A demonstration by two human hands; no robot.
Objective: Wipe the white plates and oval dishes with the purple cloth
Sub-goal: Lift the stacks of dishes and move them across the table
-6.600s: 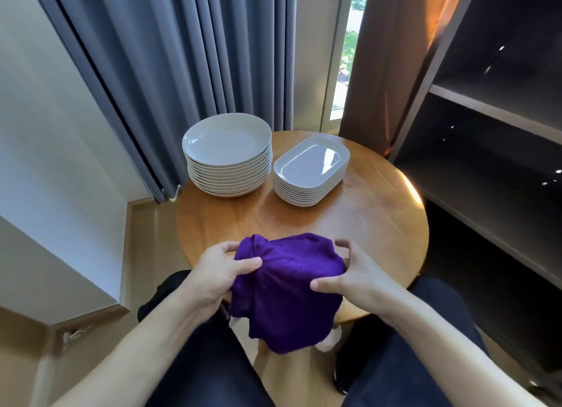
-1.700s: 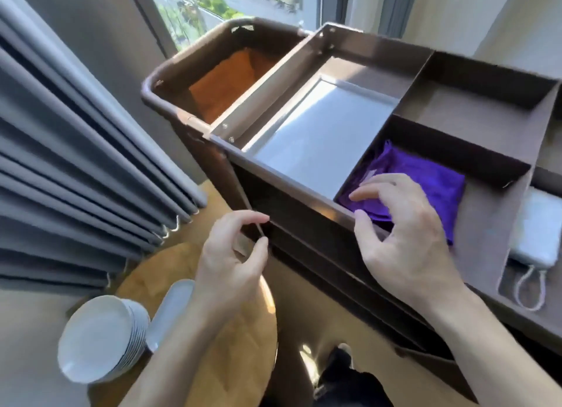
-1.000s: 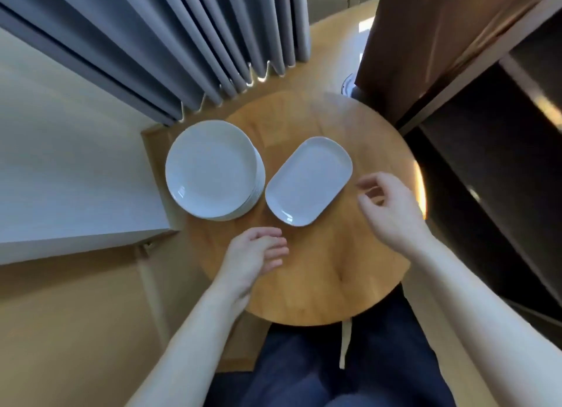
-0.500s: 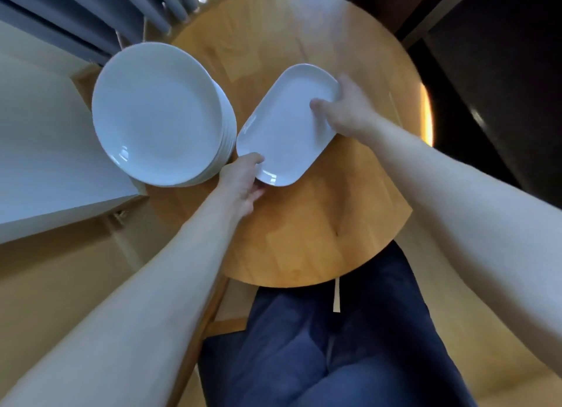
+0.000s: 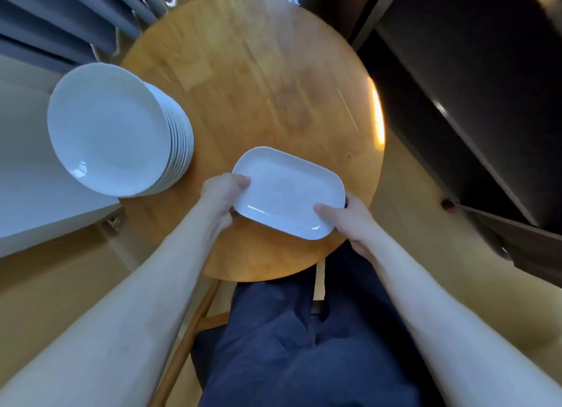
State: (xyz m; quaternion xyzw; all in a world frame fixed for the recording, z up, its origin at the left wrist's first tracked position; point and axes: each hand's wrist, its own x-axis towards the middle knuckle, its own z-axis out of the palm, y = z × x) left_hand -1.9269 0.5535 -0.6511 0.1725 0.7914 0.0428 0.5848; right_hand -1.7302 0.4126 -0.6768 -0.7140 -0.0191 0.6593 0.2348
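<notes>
Both hands, left hand (image 5: 223,198) and right hand (image 5: 349,218), close their fingers on opposite short ends of the glossy white oval ceramic dish (image 5: 289,192) at the round wooden table's (image 5: 258,72) five o'clock edge; it looks rigid, slippery, breakable, best gripped by its rims.

Both bare forearms reach forward and inward from the lower corners of the view, converging near the middle. The left hand (image 5: 221,198) is curled with its thumb laid on top and its fingers (image 5: 231,217) tucked beneath. The right hand (image 5: 349,219) mirrors it, thumb on top, wrist bent slightly inward.
</notes>
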